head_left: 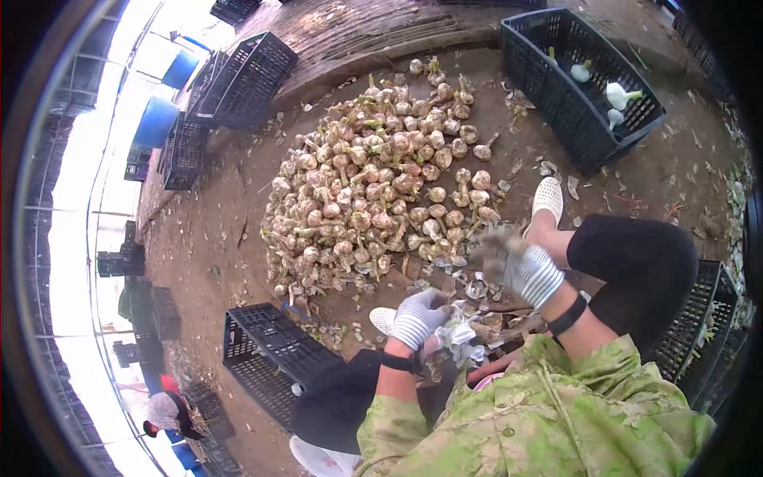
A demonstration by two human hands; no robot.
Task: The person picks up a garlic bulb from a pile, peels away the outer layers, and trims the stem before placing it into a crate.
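Observation:
My left hand point(420, 314), in a grey-white glove, is closed at bottom centre beside loose white garlic skins point(461, 334). Whatever lies between its fingers is hidden. My right hand point(509, 262), in a dirtier glove, is raised to the right of it, near the lower right edge of the garlic pile; motion smears its fingers. Many dirty garlic bulbs point(366, 183) with cut stems lie heaped on the ground in front of me. A black crate point(588, 95) at the upper right has several cleaned white bulbs point(620, 96) in it.
Another black crate point(278, 358) lies by my left knee, and more crates point(246, 79) stand at the upper left beside blue containers point(156, 122). Crates point(699, 318) also stand at the right. A person point(171, 413) is low at the far lower left. Peels litter the ground.

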